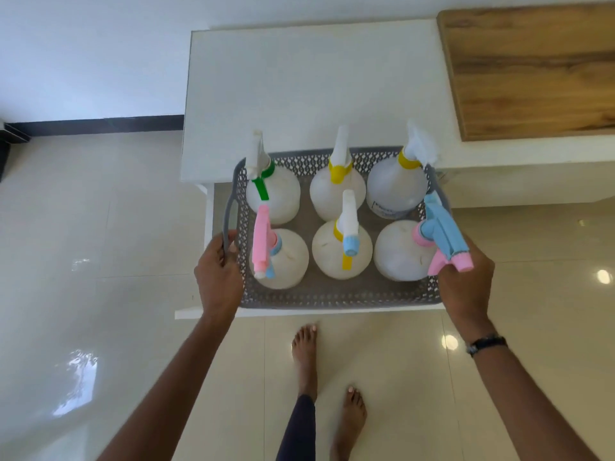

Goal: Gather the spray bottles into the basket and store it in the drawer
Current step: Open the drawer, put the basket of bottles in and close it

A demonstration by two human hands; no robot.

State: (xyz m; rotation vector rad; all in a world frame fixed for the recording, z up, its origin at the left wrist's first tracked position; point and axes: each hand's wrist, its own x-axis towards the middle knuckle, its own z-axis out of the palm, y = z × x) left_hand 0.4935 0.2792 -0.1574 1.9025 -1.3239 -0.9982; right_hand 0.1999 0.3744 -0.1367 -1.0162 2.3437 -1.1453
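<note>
Head view, looking down. Glossy cream floor tiles (83, 261) at left, with window glare. Left hand (218, 274) is clenched around the grey loop handle (228, 224) on the left end of the basket (332, 294). Basket: grey plastic, rectangular, walls perforated in a diamond lattice. It sits over the open white drawer (209, 207), whose front edge shows as a white strip just near of the basket; whether the basket rests on the drawer floor or hangs above it, cannot tell.

Six spray bottles stand upright inside, two rows of three, with round, translucent white bodies. Far row, left to right: green-collared bottle (273, 194), yellow-collared bottle (337, 191), second yellow-collared bottle (396, 184), its white head blurred. Near row: pink-headed bottle (279, 257), white-headed bottle with a blue nozzle and yellow trigger (342, 251), blue-and-pink-headed bottle (404, 251).

Right hand (466, 277) grips the basket's right end; the blue-and-pink spray head overlaps the fingers, and the right handle is hidden. A dark watch (487, 344) is on that wrist. A white cabinet top (316, 94) lies far of the basket, and a wood-grain panel (532, 71) is at far right, cut off by the frame. Two bare feet (304, 347) stand on tile near the drawer.
</note>
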